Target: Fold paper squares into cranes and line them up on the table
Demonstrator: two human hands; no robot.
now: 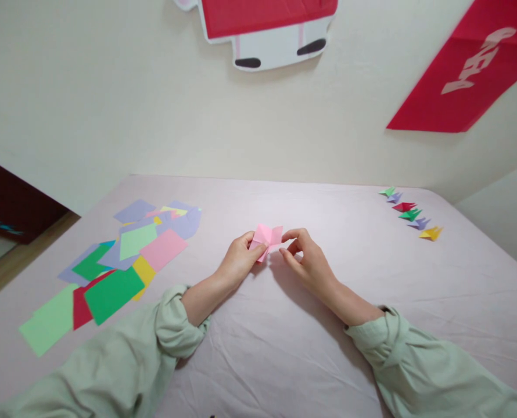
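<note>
A small piece of pink origami paper (pixel 265 233), partly folded with creased flaps standing out, is held just above the middle of the table. My left hand (pixel 240 258) pinches its lower left side, the thumb lying across the front. Close by its right edge is my right hand (pixel 306 258), with curled fingers and a gap between thumb and forefinger. Whether that forefinger touches the pink flap I cannot tell. The fingers of the left hand behind the paper are hidden.
Loose coloured paper sheets (pixel 114 293) lie scattered on the left of the cloth-covered table (pixel 250 360). A row of several small folded paper figures (pixel 410 214) sits at the far right. Behind the table rises a pale wall (pixel 154 116) with a red banner (pixel 463 75).
</note>
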